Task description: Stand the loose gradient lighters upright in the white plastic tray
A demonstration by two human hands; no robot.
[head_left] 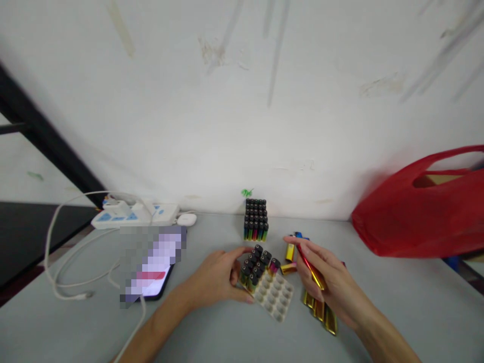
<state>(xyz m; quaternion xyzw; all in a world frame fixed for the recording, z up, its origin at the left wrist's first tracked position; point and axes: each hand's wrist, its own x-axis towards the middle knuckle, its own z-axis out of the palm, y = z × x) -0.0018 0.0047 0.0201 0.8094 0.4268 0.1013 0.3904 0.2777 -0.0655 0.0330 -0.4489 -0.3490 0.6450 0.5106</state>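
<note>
Here, the left hand [217,279] is clasping a tray [275,296] by its filled end. The right hand [335,275] is pinching a red-gold cylinder [312,269].

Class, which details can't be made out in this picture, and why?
Head view: text on the phone, hidden by pixelation.
Head view: the red bag, cut off by right edge.
Head view: gold batteries, partly behind the right hand.
Head view: lettering on black-topped batteries, too small.

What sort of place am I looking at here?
Probably a simple indoor workspace: there's a grey tabletop, a white power strip, and a pale tray partly filled with black-topped cylinders.
</note>
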